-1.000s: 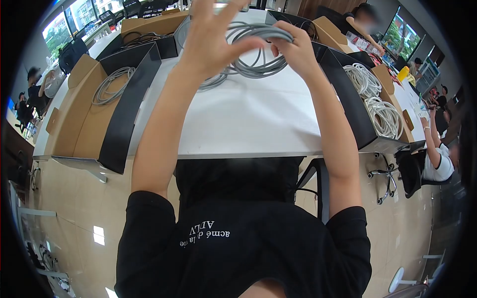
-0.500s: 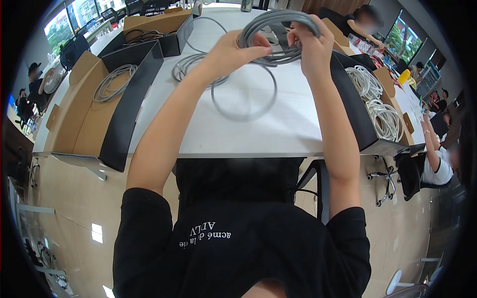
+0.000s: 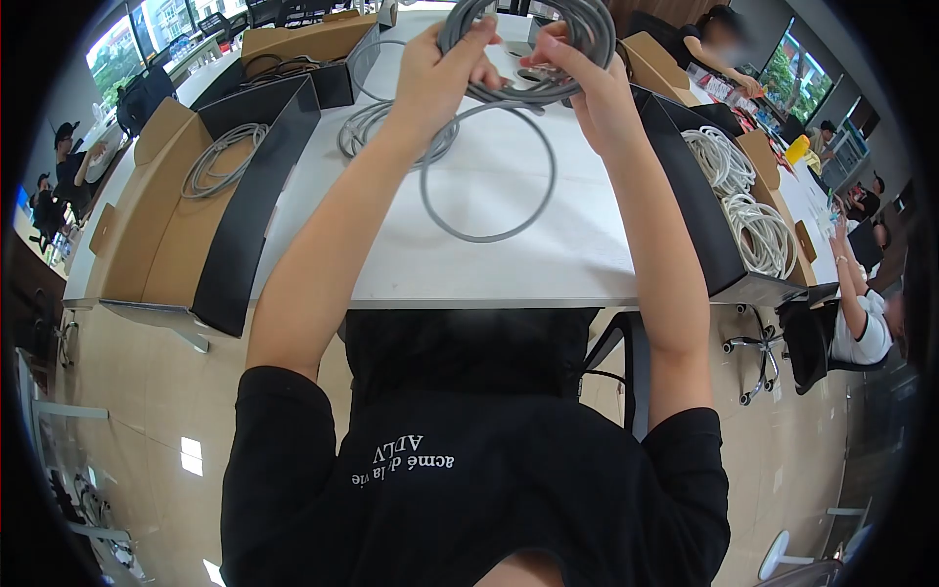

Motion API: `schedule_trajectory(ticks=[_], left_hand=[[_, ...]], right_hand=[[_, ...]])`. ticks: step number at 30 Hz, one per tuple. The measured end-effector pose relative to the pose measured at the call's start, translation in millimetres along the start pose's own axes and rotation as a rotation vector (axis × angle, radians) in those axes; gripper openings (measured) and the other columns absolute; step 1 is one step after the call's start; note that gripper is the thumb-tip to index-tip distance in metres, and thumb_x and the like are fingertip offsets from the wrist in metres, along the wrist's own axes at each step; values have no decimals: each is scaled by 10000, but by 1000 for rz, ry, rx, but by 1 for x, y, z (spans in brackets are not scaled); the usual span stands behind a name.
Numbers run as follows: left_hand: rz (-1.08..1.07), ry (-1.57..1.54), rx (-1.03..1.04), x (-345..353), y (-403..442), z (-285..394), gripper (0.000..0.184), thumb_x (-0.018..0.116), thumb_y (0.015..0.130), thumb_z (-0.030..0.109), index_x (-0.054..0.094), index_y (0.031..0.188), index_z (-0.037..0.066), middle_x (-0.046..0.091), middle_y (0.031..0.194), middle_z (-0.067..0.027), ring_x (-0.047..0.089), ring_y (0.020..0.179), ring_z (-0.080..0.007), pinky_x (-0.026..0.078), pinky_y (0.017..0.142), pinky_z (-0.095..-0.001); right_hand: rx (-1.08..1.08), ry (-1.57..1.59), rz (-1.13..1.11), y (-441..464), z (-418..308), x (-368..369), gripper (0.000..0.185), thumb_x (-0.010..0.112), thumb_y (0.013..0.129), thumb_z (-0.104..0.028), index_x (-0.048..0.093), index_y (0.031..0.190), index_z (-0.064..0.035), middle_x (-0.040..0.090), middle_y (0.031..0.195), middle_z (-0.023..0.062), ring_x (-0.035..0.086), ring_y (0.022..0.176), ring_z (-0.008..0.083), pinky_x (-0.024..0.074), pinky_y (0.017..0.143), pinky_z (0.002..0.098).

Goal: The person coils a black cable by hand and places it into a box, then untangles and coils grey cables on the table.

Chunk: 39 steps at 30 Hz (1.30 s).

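Both hands hold up a thick coil of grey cable (image 3: 587, 34) above the far half of the white table. My left hand (image 3: 445, 68) is closed round the coil's left side, thumb on top. On the right side, my right hand (image 3: 582, 73) is closed on it, with thumb and fingers bent round the strands. One loose loop of the same cable hangs below the hands. A second coil of grey cable (image 3: 367, 132) lies on the table by my left wrist, and a strand runs up from it. The cable ends cannot be made out.
On the left, a long black box (image 3: 240, 215) holds a grey cable coil (image 3: 230, 161). Behind it stands another box (image 3: 337, 83) with dark cables. To the right, a box (image 3: 690, 225) holds white cable coils (image 3: 758, 235). Other people sit at tables on both sides.
The held coil has tilted to face me more and risen slightly in view. My left hand has turned upward around its side. The hanging loop is steadier and more visible.
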<state>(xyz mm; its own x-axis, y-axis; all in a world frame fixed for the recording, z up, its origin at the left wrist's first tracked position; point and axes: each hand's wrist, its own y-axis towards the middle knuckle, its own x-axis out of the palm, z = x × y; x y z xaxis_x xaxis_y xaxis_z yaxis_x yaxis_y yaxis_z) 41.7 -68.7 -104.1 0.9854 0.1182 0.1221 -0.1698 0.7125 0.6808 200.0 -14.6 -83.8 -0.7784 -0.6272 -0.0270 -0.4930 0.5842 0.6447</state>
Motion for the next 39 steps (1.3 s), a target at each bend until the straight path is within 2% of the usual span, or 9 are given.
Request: schedule_trajectory(ticks=[3,6,8,20,26,28,32,36,39], left_hand=[[-633,-131,-298,-48,29,52,485,507,847,476,570,1030,31,470,900,-138,488,861,-188,429,732,-329],[-913,-65,-376,-64,61,51,568,492,801,560,538,1092,74,413,978,-141,389,931,-193,360,793,-334],[-24,463,62,-19,5,33,359,595,845,343,589,853,-16,457,533,7,474,468,-57,460,497,-218],[21,696,180,-10,-1,30,275,632,813,281,575,921,35,532,595,19,469,472,-41,380,432,-185],[292,575,232,-2,1,-2,313,633,814,264,540,1020,48,589,816,-16,559,743,-93,443,653,-200],[216,237,184,3,-3,-15,350,637,800,314,547,922,-1,566,736,-24,553,658,-95,449,639,-233],[-158,-231,-337,5,-12,-14,362,611,819,265,514,1107,69,498,1066,-59,483,979,-111,405,852,-279],[219,-239,-285,19,-11,-27,374,571,831,266,518,1137,57,513,1019,-25,475,909,-101,373,816,-276],[107,-143,-193,13,-11,-20,354,570,835,261,536,1105,35,541,976,-23,485,866,-97,363,769,-254]], right_hand=[[-48,-112,-60,-2,2,1,330,636,790,-206,526,1026,-4,601,822,78,629,878,231,439,780,276],[-68,-210,-101,-3,9,1,392,687,735,-229,535,1009,7,605,820,88,624,858,214,438,761,273],[-30,-205,-144,-1,10,-1,473,752,662,-266,548,985,13,610,803,90,600,816,166,429,719,248],[146,-101,-252,-4,-1,-1,255,709,720,-227,578,806,-25,585,641,35,549,554,84,402,579,172],[23,82,-29,-8,2,17,165,658,776,-184,537,730,-81,386,520,-49,363,460,61,392,563,215],[-42,250,60,-5,4,15,184,640,794,-178,502,710,-89,378,534,-43,372,487,68,412,610,246],[-59,400,57,-3,6,9,154,535,876,-170,444,781,-89,344,587,-18,372,583,95,432,730,316],[36,568,31,-3,18,11,223,522,894,-233,455,750,-75,425,648,15,441,655,117,435,817,328],[61,593,53,-2,23,14,240,523,894,-256,490,768,-55,491,694,43,507,728,135,437,834,326]])
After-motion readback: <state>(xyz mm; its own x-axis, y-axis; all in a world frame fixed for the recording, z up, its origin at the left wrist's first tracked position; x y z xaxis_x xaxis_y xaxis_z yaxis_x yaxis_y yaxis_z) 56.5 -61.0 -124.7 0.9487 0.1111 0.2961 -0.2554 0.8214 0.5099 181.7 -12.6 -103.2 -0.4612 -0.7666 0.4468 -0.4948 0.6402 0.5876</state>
